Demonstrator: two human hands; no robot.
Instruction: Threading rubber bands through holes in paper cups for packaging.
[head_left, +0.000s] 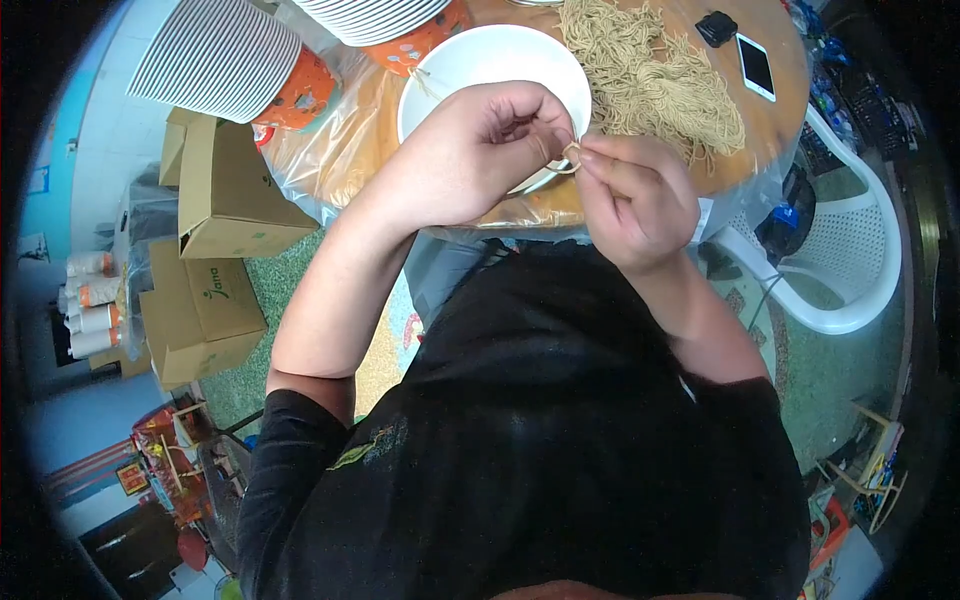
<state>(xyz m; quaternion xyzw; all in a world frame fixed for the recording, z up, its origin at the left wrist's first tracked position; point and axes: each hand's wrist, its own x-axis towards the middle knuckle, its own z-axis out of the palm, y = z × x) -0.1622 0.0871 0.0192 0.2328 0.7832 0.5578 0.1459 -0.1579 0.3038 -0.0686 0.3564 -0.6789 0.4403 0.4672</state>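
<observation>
Both hands meet above the near edge of a white round tub [500, 62]. With thumb and fingers closed, my left hand [485, 150] pinches a thin tan cord [563, 169]. My right hand [642, 205] grips the same cord from the other side, fingertips pressed together. A small loop of it shows between them; its exact twist is too small to make out. Right of the tub lies a loose heap of tan cords [650, 85]. A thin strand [428, 84] hangs at the tub's left rim, partly behind my left hand.
The round table [345, 180] has a clear plastic cover. Stacked paper tubs [235, 65] stand at its left; a phone [756, 67] and a black object [716, 28] lie far right. Cardboard boxes [215, 310] sit on the floor at left, a white plastic chair [850, 240] at right.
</observation>
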